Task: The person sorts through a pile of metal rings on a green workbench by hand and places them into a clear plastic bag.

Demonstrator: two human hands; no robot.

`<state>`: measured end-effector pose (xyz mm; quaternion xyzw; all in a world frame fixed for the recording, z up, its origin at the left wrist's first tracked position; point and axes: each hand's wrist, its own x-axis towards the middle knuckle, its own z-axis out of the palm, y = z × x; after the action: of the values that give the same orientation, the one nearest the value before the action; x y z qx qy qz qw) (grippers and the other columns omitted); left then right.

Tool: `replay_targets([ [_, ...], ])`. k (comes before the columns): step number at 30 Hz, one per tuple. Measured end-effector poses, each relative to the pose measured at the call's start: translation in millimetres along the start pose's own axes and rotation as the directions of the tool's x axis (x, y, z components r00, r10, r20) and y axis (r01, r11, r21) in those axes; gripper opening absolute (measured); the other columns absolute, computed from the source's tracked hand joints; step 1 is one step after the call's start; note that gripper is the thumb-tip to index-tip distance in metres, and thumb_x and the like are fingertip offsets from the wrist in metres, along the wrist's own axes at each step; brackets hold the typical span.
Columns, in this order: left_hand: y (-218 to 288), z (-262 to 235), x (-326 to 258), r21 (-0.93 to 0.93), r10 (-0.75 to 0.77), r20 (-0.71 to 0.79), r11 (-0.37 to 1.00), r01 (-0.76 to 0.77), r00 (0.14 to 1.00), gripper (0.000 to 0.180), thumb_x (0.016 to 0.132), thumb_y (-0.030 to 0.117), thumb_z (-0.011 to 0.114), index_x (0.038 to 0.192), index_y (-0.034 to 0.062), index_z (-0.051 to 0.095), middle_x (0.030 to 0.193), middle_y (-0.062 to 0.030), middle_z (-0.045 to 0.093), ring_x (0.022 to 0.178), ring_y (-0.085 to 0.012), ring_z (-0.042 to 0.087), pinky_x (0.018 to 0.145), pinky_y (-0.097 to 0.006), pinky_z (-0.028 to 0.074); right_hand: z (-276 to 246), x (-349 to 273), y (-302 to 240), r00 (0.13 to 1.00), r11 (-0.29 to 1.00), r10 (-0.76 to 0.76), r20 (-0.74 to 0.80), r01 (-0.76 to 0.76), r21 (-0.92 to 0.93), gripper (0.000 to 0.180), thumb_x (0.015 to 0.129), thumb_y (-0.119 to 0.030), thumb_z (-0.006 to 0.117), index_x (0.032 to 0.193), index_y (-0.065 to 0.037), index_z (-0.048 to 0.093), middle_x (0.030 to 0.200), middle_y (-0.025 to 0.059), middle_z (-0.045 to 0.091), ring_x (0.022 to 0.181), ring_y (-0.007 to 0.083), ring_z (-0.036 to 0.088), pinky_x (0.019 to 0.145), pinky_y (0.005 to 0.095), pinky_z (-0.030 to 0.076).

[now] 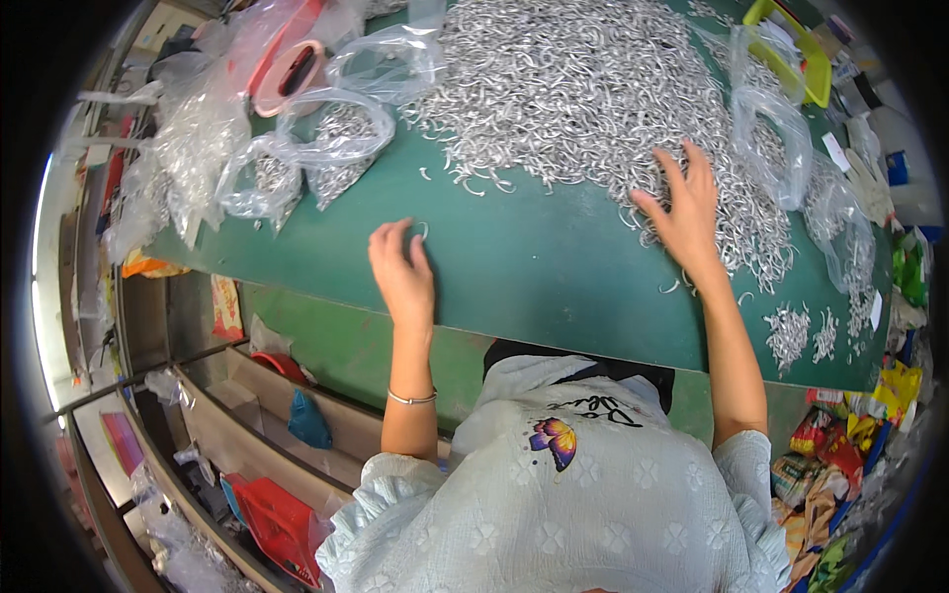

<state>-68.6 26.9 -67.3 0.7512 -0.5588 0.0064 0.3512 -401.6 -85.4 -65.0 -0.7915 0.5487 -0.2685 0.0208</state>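
A large heap of small, curved silvery metal pieces [583, 89] covers the far middle of the green table [534, 267]. My right hand [689, 222] reaches onto the heap's near right side, its fingers spread and touching pieces. Close to the table's front edge, my left hand [401, 277] is curled, thumb and forefinger around a single curved metal piece [424, 230]; how firmly they pinch it is hard to see. Another loose piece [424, 174] lies farther back on the table. Two small piles [788, 334] of metal pieces sit at the right front corner.
Clear plastic bags [341, 148] with metal pieces stand at left, beside a pink and red item [292, 74]. More bags [776, 138] and a yellow-green basket [806, 54] are at right. Below left are a wooden-sided shelf [237, 395] and a red basket [277, 524]; colourful packets [825, 445] lie lower right.
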Motion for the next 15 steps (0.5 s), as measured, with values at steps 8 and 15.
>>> replay_targets([
  [8,91,30,-8,-0.354,0.234,0.24,0.925,-0.14,0.942,0.03,0.083,-0.004,0.063,0.112,0.0013,0.061,0.114,-0.0155,0.057,0.108,-0.033,0.055,0.093,-0.039,0.044,-11,-36,-30,0.994,0.984,-0.105,0.019,0.101,0.143,0.051,0.076,-0.025,0.077,0.12,-0.006,0.06,0.14,0.0147,0.042,0.13,0.0397,0.038,0.105,0.0526,0.033],
  [15,136,52,-3,-0.45,0.507,0.361,0.83,-0.331,0.782,0.034,0.085,-0.001,0.062,0.118,0.001,0.058,0.126,-0.0174,0.055,0.116,-0.0359,0.052,0.099,-0.041,0.041,-119,-113,40,0.955,0.944,0.278,-0.103,-0.251,0.213,0.027,0.077,-0.008,0.072,0.104,-0.005,0.067,0.11,0.0112,0.063,0.104,0.0299,0.057,0.092,0.0411,0.044],
])
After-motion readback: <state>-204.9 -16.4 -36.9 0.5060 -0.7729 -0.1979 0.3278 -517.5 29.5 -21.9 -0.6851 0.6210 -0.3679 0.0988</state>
